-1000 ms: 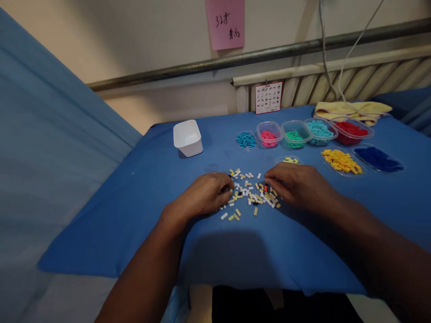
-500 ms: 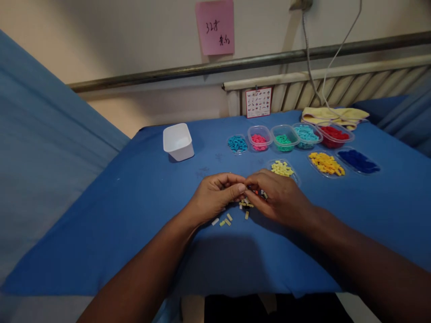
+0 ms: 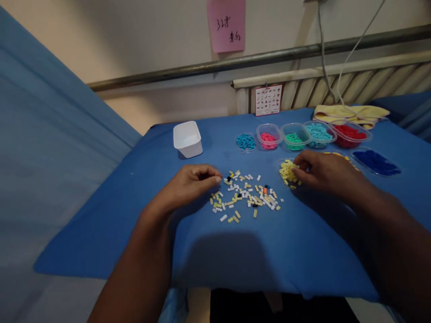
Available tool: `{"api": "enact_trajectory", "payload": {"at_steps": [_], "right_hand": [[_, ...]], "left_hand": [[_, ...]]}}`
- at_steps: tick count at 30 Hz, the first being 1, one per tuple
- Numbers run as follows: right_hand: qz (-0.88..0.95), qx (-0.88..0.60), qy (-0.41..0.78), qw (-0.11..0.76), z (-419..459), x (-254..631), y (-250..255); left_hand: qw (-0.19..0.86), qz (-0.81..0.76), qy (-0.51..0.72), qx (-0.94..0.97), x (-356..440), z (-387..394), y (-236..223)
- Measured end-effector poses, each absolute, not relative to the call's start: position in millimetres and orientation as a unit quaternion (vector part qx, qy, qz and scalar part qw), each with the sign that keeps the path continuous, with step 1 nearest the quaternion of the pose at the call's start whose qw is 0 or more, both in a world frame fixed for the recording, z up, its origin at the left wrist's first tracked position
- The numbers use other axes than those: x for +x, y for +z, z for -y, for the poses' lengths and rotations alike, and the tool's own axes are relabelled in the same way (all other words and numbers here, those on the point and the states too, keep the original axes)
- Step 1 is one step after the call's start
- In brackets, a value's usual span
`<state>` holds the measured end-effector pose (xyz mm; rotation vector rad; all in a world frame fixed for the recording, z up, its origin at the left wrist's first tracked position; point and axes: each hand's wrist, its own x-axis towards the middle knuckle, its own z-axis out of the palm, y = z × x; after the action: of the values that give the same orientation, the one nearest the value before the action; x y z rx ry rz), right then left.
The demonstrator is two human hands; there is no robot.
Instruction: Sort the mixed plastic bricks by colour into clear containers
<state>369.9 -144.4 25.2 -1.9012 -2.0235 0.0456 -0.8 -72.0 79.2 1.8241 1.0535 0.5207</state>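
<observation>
Small white, cream and pale yellow building bricks (image 3: 247, 195) lie scattered over the blue cloth, with a few black and orange pieces among them. At the left edge of this spread is my left hand (image 3: 190, 186), thumb and forefinger pinched together; anything between the tips is too small to make out. My right hand (image 3: 323, 170) reaches to the shallow container of pale yellow bricks (image 3: 288, 171). Its thumb and fingers are bent together at the bricks' right side, and whatever they grip cannot be made out.
A white tub (image 3: 187, 140) stands at the back left. Clear containers hold blue (image 3: 245, 142), pink (image 3: 268, 140), green (image 3: 294, 141), turquoise (image 3: 318, 133), red (image 3: 350, 133) and dark blue bricks (image 3: 375, 161). Behind them lies a yellow cloth (image 3: 350, 113). My right hand partly covers orange-yellow bricks (image 3: 340, 155).
My hands were together over the scattered bricks and have parted. The left has moved left, the right has moved right to the pale yellow bricks. The view has shifted slightly.
</observation>
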Motion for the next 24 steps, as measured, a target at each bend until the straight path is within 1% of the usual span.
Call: {"api": "enact_trajectory", "payload": {"at_steps": [3, 8, 10, 15, 19, 24], "right_hand": [[0.715, -0.684, 0.020, 0.145, 144.2, 379.6, 21.4], [0.721, -0.672, -0.012, 0.167, 143.7, 368.6, 20.6], [0.723, -0.667, -0.023, 0.179, 143.3, 362.4, 21.4], [0.750, -0.628, -0.016, 0.209, 144.9, 348.5, 24.0], [0.763, -0.610, -0.008, 0.212, 147.7, 338.9, 25.9], [0.785, -0.579, -0.002, 0.221, 150.8, 330.4, 27.7]], "left_hand": [[0.470, -0.410, 0.093, 0.776, -23.5, 70.3, 88.0], [0.380, -0.416, -0.003, 0.826, -25.1, 76.0, 80.2], [0.336, -0.417, -0.011, 0.844, -19.3, 78.3, 76.1], [0.247, -0.394, 0.015, 0.885, -4.6, 82.2, 71.8], [0.223, -0.345, 0.014, 0.911, 0.5, 81.8, 69.7], [0.223, -0.306, 0.024, 0.925, -1.1, 83.2, 70.2]]}}
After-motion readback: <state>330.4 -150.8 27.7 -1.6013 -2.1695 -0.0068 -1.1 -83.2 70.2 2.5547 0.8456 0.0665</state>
